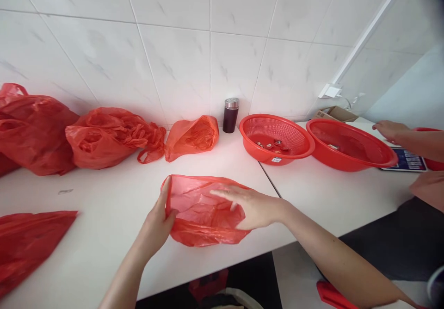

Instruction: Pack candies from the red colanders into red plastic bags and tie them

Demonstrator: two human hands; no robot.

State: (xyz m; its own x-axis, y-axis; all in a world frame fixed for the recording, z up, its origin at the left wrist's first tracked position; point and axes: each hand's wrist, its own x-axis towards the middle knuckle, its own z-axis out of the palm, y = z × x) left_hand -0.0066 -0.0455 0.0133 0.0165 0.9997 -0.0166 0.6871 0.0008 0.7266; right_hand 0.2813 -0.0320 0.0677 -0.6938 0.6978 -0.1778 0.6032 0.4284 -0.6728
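A red plastic bag [204, 235] is held over the white table with its mouth spread wide, and I can see down into it. At its left rim, my left hand [159, 221] is closed, the thumb inside the mouth and the fingers outside. My right hand [251, 205] reaches over the right side of the mouth, fingers stretched out and apart and holding nothing. Just behind stands another red plastic bag [190, 138], lying on its side with its opening toward the right.
Stuffed red bags [104, 138] line the wall at left; a flat red bag [27, 244] lies nearer. A dark flask [231, 117] stands by a red colander [277, 156] with small items inside. Beside it are a second red basin [350, 158], a scale [409, 160] and another person's hand [391, 130].
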